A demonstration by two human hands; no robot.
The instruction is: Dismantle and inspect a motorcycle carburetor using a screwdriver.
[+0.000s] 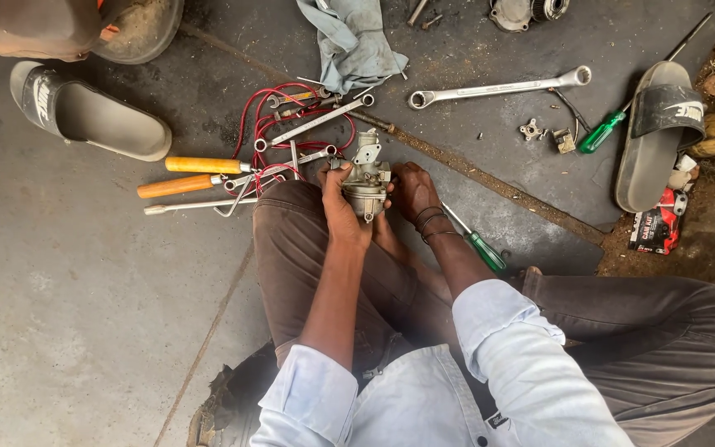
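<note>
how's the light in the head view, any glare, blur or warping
Head view: soft, even daylight with faint shadows; mild glare on the long wrench; the carburettor between left hand and right hand is sharp; wide-lens bending shows toward the edges, as at the right sandal.

The metal part [530, 12] and basin [138, 29] are cut off by the top edge.

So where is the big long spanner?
In the head view, the long spanner lies on the dark mat at upper right, between the grey cloth and the green screwdriver.
</note>
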